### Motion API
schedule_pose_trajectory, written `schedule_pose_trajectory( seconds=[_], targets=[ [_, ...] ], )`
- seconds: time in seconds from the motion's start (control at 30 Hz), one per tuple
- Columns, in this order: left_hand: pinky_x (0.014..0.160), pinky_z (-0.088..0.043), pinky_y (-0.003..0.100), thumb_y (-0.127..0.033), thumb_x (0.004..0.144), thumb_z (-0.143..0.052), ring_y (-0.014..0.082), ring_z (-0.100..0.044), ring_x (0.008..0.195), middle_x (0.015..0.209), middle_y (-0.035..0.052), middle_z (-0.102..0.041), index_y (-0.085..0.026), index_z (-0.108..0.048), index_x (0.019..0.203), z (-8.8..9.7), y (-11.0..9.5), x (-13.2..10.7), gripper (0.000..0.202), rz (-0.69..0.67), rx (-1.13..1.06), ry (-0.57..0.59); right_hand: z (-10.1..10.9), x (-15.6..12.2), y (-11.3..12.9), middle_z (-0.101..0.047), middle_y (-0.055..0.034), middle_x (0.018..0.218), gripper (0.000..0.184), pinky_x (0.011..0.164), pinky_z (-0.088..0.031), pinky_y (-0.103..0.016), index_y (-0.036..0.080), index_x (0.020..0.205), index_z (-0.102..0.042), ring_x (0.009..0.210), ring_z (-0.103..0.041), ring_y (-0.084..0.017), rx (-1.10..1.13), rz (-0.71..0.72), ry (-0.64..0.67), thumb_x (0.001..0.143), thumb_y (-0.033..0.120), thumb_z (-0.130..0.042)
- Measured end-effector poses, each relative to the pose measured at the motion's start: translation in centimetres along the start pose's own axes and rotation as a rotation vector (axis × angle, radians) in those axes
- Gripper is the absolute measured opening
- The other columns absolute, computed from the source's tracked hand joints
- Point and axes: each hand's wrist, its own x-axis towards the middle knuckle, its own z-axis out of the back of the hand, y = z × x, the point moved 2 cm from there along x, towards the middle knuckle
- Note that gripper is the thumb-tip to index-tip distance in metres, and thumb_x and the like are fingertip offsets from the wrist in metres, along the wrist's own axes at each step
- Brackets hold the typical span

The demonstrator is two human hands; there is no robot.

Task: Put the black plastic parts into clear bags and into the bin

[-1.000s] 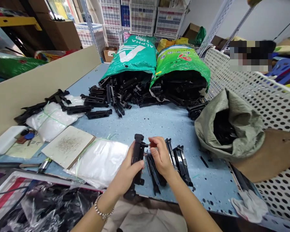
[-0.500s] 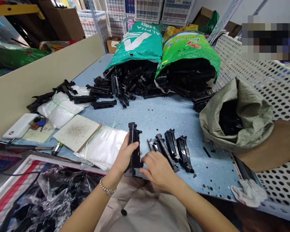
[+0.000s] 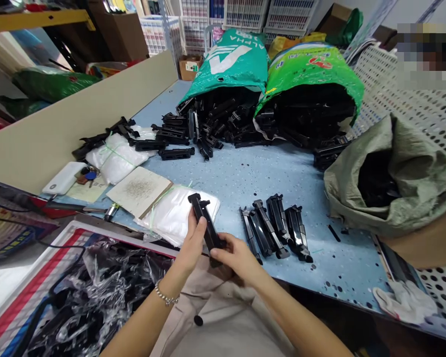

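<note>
Both my hands hold one long black plastic part at the near edge of the blue table. My left hand grips its middle from the left. My right hand is closed around its lower end. The part tilts up and to the left. Just to the right lie several similar black parts side by side on the table.
A teal sack and a green sack spill black parts at the back. A grey sack sits right, by a white perforated basket. Clear plastic bags, a board and a plastic-lined bin are on the left.
My right hand has moved onto the lower end of the black part. The part has tilted left and come closer to my body. The view has shifted left.
</note>
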Motion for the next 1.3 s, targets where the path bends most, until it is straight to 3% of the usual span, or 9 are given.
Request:
schedule_pose_trajectory(
  seconds=[0.13,0.27,0.33,0.43,0.63,0.8,0.93,1.17,1.3],
  targets=[
    [0.096,-0.045,0.039,-0.054,0.086,-0.049,0.0211,-0.056,0.106,0.122,0.0119,-0.05,-0.019,-0.045,0.13,0.7,1.6,1.1,0.057,0.034,-0.034,0.056,0.8,0.8,-1.5,-0.064,-0.002,0.071,0.028,0.062,-0.051,-0.03,0.017,0.083,-0.066,0.061,-0.059,-0.016,0.135,-0.018,-0.228,0.076,0.044,-0.064],
    [0.097,-0.044,0.039,-0.059,0.088,-0.044,0.0228,-0.055,0.112,0.126,0.012,-0.053,-0.02,-0.044,0.13,-1.5,2.2,1.1,0.057,0.084,-0.219,0.134,1.7,1.3,-1.6,-0.067,-0.0037,0.075,0.031,0.068,-0.05,-0.032,0.018,0.091,-0.068,0.069,-0.061,-0.019,-0.156,0.096,-0.339,0.077,0.045,-0.064],
    [0.104,-0.038,0.04,-0.057,0.086,-0.049,0.0247,-0.048,0.123,0.134,0.0113,-0.049,-0.023,-0.037,0.136,-2.4,2.0,0.8,0.062,0.074,-0.232,0.083,1.6,1.3,-1.6,-0.068,-0.0048,0.082,0.035,0.071,-0.051,-0.035,0.02,0.1,-0.067,0.071,-0.063,-0.02,-0.161,0.09,-0.297,0.081,0.048,-0.06],
    [0.111,-0.03,0.041,-0.057,0.087,-0.049,0.0252,-0.036,0.135,0.147,0.0101,-0.037,-0.026,-0.022,0.144,-2.9,1.1,0.5,0.07,0.083,-0.222,-0.02,1.1,1.1,-1.4,-0.068,-0.0065,0.096,0.041,0.081,-0.052,-0.038,0.021,0.11,-0.062,0.087,-0.065,-0.022,0.088,0.08,-0.132,0.082,0.051,-0.06],
    [0.113,-0.027,0.041,-0.059,0.088,-0.045,0.0245,-0.028,0.139,0.152,0.0116,-0.025,-0.025,-0.01,0.146,-3.5,0.3,-0.4,0.076,0.142,-0.227,0.05,0.7,0.7,-1.6,-0.061,-0.0083,0.121,0.073,0.098,-0.044,-0.042,0.024,0.121,-0.055,0.108,-0.059,-0.024,0.247,0.059,-0.114,0.056,0.032,-0.087],
    [0.107,-0.034,0.041,-0.057,0.088,-0.045,0.0257,-0.041,0.129,0.14,0.0163,-0.036,-0.019,-0.011,0.147,-3.6,1.0,-0.6,0.077,0.138,-0.127,0.174,0.7,0.3,-2.3,-0.063,-0.0083,0.121,0.062,0.102,-0.041,-0.044,0.022,0.115,-0.062,0.114,-0.057,-0.026,0.337,-0.034,-0.072,0.057,0.025,-0.086],
    [0.107,-0.033,0.046,-0.052,0.085,-0.055,0.0287,-0.043,0.125,0.134,0.0153,-0.043,-0.019,-0.027,0.144,-3.3,1.0,-0.7,0.073,-0.035,0.035,0.258,0.4,-0.1,-2.0,-0.064,-0.007,0.122,0.054,0.099,-0.043,-0.041,0.023,0.111,-0.065,0.118,-0.054,-0.026,0.362,0.001,-0.035,0.06,0.024,-0.084],
    [0.099,-0.041,0.041,-0.041,0.089,-0.054,0.023,-0.053,0.111,0.124,0.012,-0.052,-0.022,-0.025,0.147,-2.8,0.7,-1.1,0.067,-0.121,0.078,0.241,0.9,-0.5,-1.8,-0.068,-0.0057,0.113,0.047,0.094,-0.047,-0.04,0.023,0.106,-0.068,0.107,-0.06,-0.025,0.286,0.049,-0.152,0.061,0.027,-0.083],
    [0.09,-0.046,0.044,-0.04,0.089,-0.053,0.0249,-0.055,0.101,0.114,0.0138,-0.055,-0.016,-0.048,0.126,-1.0,0.7,0.6,0.044,-0.272,0.439,0.076,2.3,-0.9,-2.3,-0.068,-0.0056,0.11,0.051,0.091,-0.048,-0.039,0.022,0.109,-0.066,0.101,-0.062,-0.024,0.35,-0.023,-0.161,0.063,0.029,-0.083]
  ],
)
